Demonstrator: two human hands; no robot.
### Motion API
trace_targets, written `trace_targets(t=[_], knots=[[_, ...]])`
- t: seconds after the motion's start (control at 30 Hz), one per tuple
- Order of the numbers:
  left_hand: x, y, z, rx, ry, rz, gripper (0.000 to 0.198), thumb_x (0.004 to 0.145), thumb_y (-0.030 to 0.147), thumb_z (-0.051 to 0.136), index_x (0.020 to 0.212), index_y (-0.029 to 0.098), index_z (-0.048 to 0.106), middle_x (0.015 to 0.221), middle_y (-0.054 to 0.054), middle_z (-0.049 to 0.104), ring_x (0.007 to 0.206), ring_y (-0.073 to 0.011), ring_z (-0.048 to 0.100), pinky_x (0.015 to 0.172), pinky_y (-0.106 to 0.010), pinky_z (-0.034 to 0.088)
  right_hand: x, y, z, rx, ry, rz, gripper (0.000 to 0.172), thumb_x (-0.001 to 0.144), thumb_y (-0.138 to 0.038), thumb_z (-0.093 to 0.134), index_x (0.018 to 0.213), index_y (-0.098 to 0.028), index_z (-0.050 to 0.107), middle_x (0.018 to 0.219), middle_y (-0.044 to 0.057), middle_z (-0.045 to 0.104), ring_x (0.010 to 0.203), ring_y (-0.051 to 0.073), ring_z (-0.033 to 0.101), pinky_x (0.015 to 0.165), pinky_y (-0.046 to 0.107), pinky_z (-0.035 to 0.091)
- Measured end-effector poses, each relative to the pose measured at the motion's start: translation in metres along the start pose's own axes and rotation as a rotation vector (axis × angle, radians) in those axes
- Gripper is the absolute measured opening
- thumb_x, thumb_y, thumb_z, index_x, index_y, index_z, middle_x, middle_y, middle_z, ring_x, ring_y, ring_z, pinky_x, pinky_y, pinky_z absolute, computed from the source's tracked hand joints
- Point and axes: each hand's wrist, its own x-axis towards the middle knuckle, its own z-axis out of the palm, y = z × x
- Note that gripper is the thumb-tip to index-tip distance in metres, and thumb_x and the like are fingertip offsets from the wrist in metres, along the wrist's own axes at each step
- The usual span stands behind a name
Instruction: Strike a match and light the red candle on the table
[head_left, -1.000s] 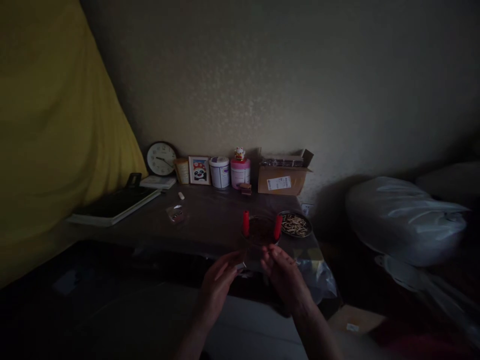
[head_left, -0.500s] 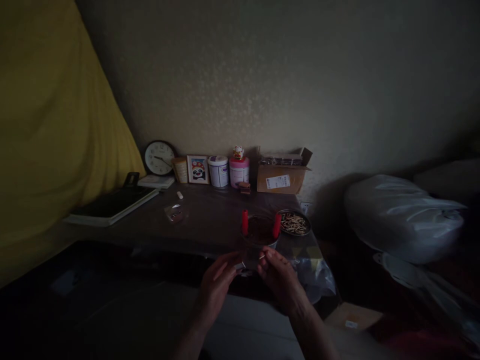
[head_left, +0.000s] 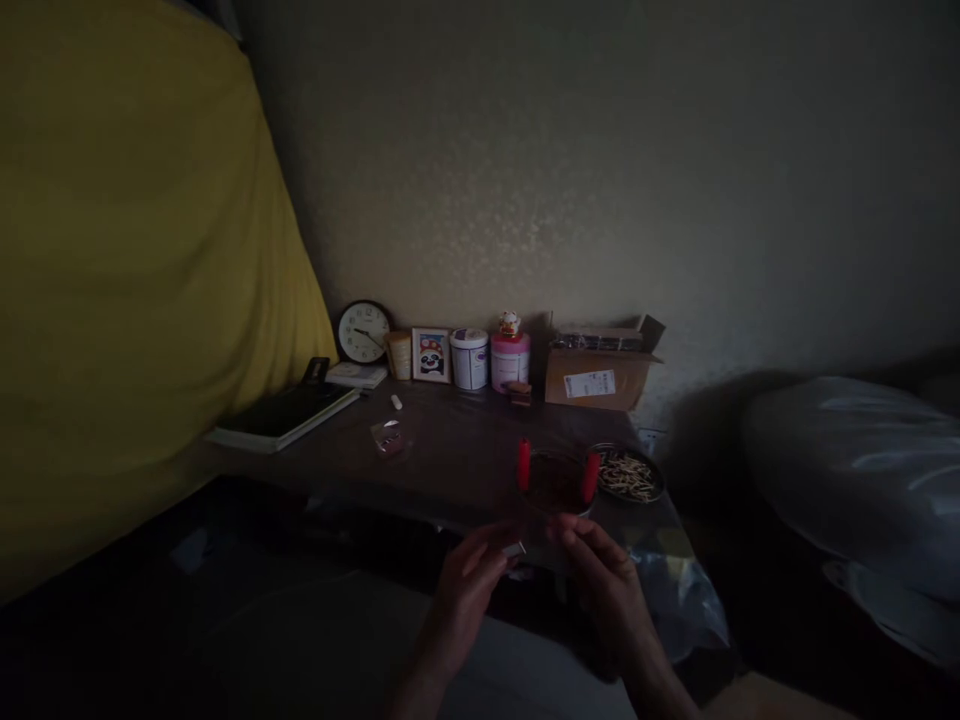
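Note:
In the head view, my left hand (head_left: 466,582) grips a small matchbox (head_left: 514,549), whose pale edge faces right. My right hand (head_left: 602,572) is closer to the table's right side, with thumb and forefinger pinched together at about the same height. A thin match showed in that pinch half a second earlier; now blur and fingers hide it. Just beyond both hands stands a round pot (head_left: 559,511) with dark contents. Two red candles rise from it, one at the left side (head_left: 523,466) and one at the right (head_left: 591,478).
Right of the pot lies a round dish of matchsticks (head_left: 630,478). Along the wall stand a clock (head_left: 364,332), a framed panda picture (head_left: 431,356), two canisters (head_left: 470,362) and a cardboard box (head_left: 600,380). A clear plastic sheet (head_left: 679,590) hangs over the right edge.
The view has turned left, so everything appears farther right and slightly lower. My right hand has turned, its pinched fingertips now pointing left, and the match is no longer distinct. My left hand keeps the matchbox.

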Motion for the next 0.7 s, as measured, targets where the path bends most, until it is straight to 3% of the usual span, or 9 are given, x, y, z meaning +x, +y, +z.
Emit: trace_targets(t=[0.1, 0.37, 0.7], knots=[[-0.0004, 0.0004, 0.0001, -0.001, 0.0, -0.002, 0.029, 0.074, 0.026, 0.062, 0.101, 0.017, 0.066, 0.111, -0.012, 0.064, 0.106, -0.0272, 0.055, 0.087, -0.037, 0.042, -0.0003, 0.0001, -0.0008, 0.007, -0.007, -0.007, 0.029, 0.061, -0.029, 0.079, 0.086, -0.022, 0.068, 0.09, 0.003, 0.071, 0.086, 0.017, 0.063, 0.079, 0.026, 0.047], [-0.0001, 0.0008, 0.0004, -0.009, -0.004, -0.009, 0.027, 0.076, 0.025, 0.06, 0.101, 0.016, 0.065, 0.11, -0.012, 0.064, 0.105, -0.0256, 0.054, 0.089, -0.037, 0.04, -0.0006, 0.0004, -0.0034, -0.14, -0.026, -0.056, 0.024, 0.067, -0.038, 0.073, 0.083, -0.021, 0.068, 0.085, 0.004, 0.071, 0.085, 0.019, 0.061, 0.081, 0.029, 0.044], [-0.0012, 0.0024, 0.0029, -0.017, -0.033, -0.006, 0.022, 0.078, 0.02, 0.058, 0.099, 0.017, 0.065, 0.104, -0.009, 0.066, 0.102, -0.0224, 0.055, 0.086, -0.033, 0.041, -0.0057, -0.0058, 0.0041, -0.314, 0.019, -0.175, 0.02, 0.065, -0.038, 0.074, 0.074, -0.021, 0.067, 0.078, 0.001, 0.068, 0.08, 0.019, 0.059, 0.076, 0.026, 0.044]])
